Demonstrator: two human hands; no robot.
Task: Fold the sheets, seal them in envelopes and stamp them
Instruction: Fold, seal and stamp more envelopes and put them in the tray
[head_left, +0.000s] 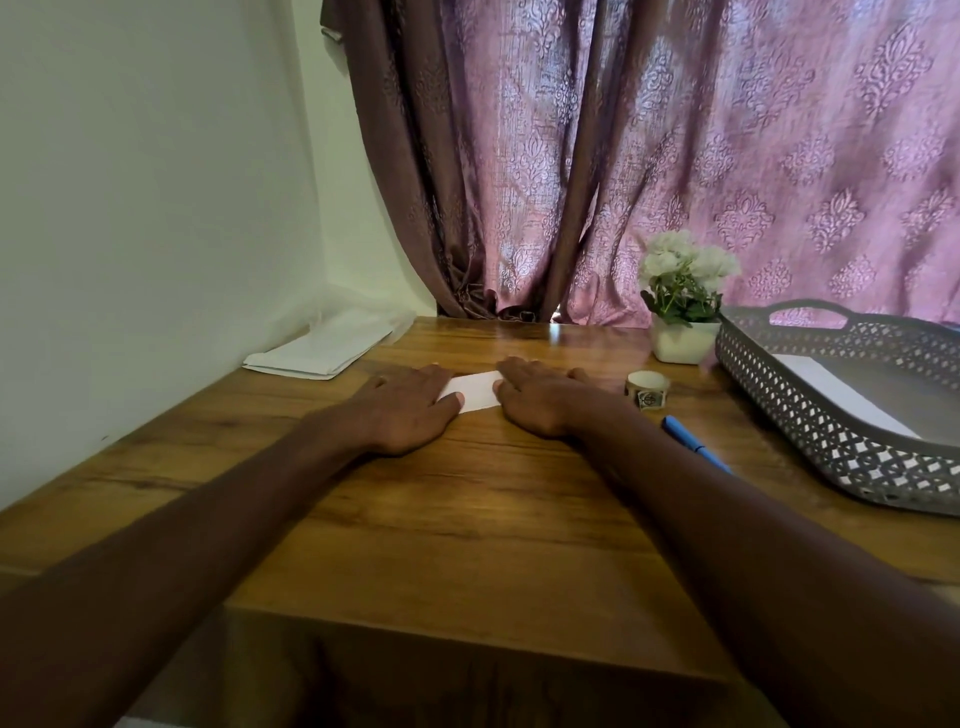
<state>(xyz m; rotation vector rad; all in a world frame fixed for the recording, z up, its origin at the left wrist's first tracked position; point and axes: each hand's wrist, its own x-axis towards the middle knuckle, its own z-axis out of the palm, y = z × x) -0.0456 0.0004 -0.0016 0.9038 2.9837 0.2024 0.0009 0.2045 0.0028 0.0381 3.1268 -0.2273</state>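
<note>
a: head view. what are the hands doing?

b: both are lying flat, fingers straight, pressing on a folded sheet (475, 391) in the middle of the wooden table (467, 499). the left hand (402, 410) is covering the sheet's left end, the right hand (543, 397) its right end. the two hands are sitting slightly apart, with a white strip of paper showing between them. neither hand is curling round anything.

a: where are the other task items lying?

b: a stack of envelopes (319, 349) is resting at the far left, against the wall. a roll of stamps (648, 388) is standing just right of the right hand, and a blue pen (693, 441) is lying near it, on the near side. a grey lattice tray (810, 415) is sitting at the right edge, holding white paper (836, 395).

a: how far along is the task looking?

b: judging from this layout, early. one sheet is being creased flat; it is not yet in an envelope. sealing and stamping are still remaining for it, and the paper in the tray is likely waiting for the same steps.

a: what is hard to make out?

b: the hands are hiding most of the sheet, so the number of folds cannot be told. the envelope count is unclear, and whether the tray is holding sheets or finished envelopes is unclear too. the tray is running out of frame on the right. a small potted plant (683, 306) and a curtain (675, 156) are standing at the far side.
</note>
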